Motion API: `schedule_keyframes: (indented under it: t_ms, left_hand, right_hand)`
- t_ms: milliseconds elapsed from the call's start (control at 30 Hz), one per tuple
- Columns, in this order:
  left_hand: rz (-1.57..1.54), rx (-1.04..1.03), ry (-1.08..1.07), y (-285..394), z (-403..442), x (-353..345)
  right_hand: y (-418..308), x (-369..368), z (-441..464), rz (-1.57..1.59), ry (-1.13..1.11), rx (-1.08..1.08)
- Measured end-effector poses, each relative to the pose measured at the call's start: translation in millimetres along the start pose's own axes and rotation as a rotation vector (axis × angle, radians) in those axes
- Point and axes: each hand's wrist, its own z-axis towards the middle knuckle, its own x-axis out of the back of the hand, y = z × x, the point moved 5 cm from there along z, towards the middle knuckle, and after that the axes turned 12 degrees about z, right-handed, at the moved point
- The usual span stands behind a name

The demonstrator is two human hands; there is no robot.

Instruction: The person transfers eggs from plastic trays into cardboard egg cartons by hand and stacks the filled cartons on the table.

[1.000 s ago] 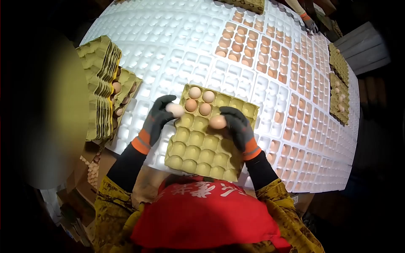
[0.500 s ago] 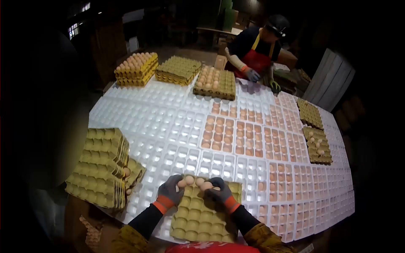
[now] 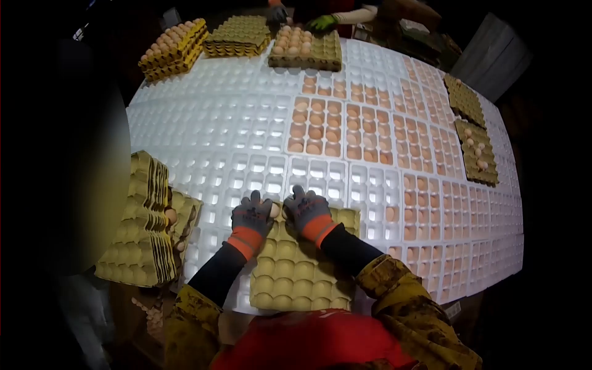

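Observation:
My left hand [image 3: 253, 214], in a grey glove with an orange cuff, is curled at the far left corner of a pulp egg tray [image 3: 287, 271]. A pale egg [image 3: 275, 210] shows against its thumb side. Beside it my right hand [image 3: 306, 211], gloved alike, bends its fingers down over the tray's far edge; what lies under them is hidden. Both hands reach the near edge of a white plastic egg tray [image 3: 317, 161] with bare cells. The nearer cups of the pulp tray hold no eggs.
Filled white trays [image 3: 316, 126] cover the middle and right. Stacked pulp trays [image 3: 139, 228] stand at left, with some eggs beside them. Egg-laden stacks [image 3: 176, 46] and a half-filled tray [image 3: 306, 49] line the far edge. A co-worker's green-gloved hand [image 3: 324, 23] is behind them.
Both hands have moved forward from the pulp tray's far row toward the white tray. Eggs seen in the right fingers are now hidden. The view has tilted down; the co-worker's hands are now behind the half-filled tray.

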Motion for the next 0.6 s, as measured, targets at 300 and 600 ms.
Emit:
schedule_keyframes:
  t_ms: [300, 600]
  left_hand:
    - [-0.737, 0.054, 0.173, -51.3, 41.8, 44.4]
    - [-0.567, -0.078, -0.022, 101.6, 170.6, 10.8]
  right_hand:
    - [184.4, 52.6, -39.9, 0.885, 0.321, -0.363]
    - [226.0, 68.8, -36.8, 0.346, 0.324, -0.571]
